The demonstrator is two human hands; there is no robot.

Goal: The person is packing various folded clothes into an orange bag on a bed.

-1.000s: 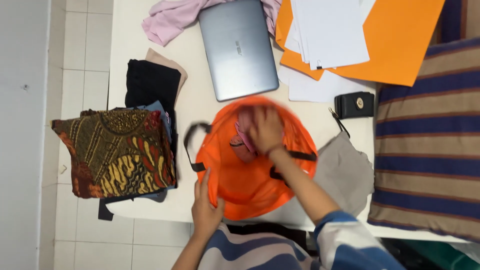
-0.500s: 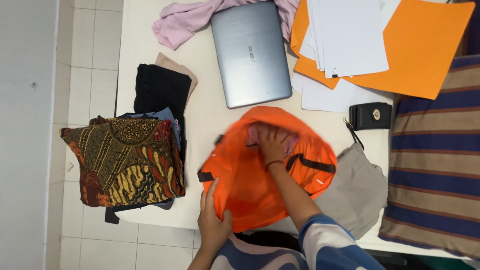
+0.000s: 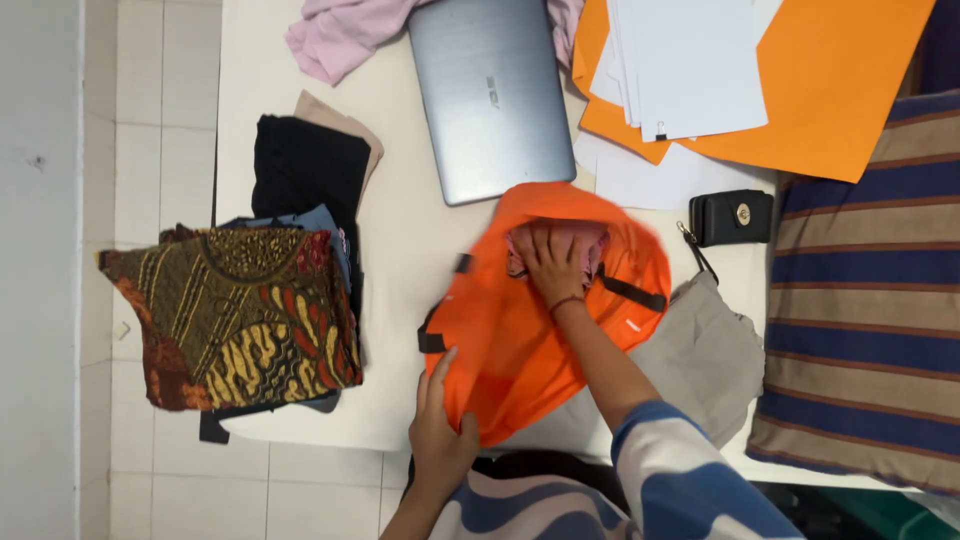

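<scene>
An orange fabric bag (image 3: 520, 340) with black straps lies on the white table (image 3: 410, 250), its mouth facing away from me. My right hand (image 3: 552, 266) reaches into the mouth and presses on a pink cloth (image 3: 572, 240) inside. My left hand (image 3: 440, 430) pinches the bag's near edge at the table's front. Whether the right hand's fingers close around the cloth is hard to tell; they lie spread on it.
A stack of folded clothes topped by a batik-patterned piece (image 3: 235, 312) sits left. A closed silver laptop (image 3: 490, 95), pink garment (image 3: 340, 35), orange folders with white papers (image 3: 780, 80), a black wallet (image 3: 732, 215), a grey cloth (image 3: 700, 355) and a striped cushion (image 3: 860, 300) surround the bag.
The bag's mouth has shifted away from me and narrowed around my right hand, which pushed the pink cloth deeper. My left hand stayed on the near edge.
</scene>
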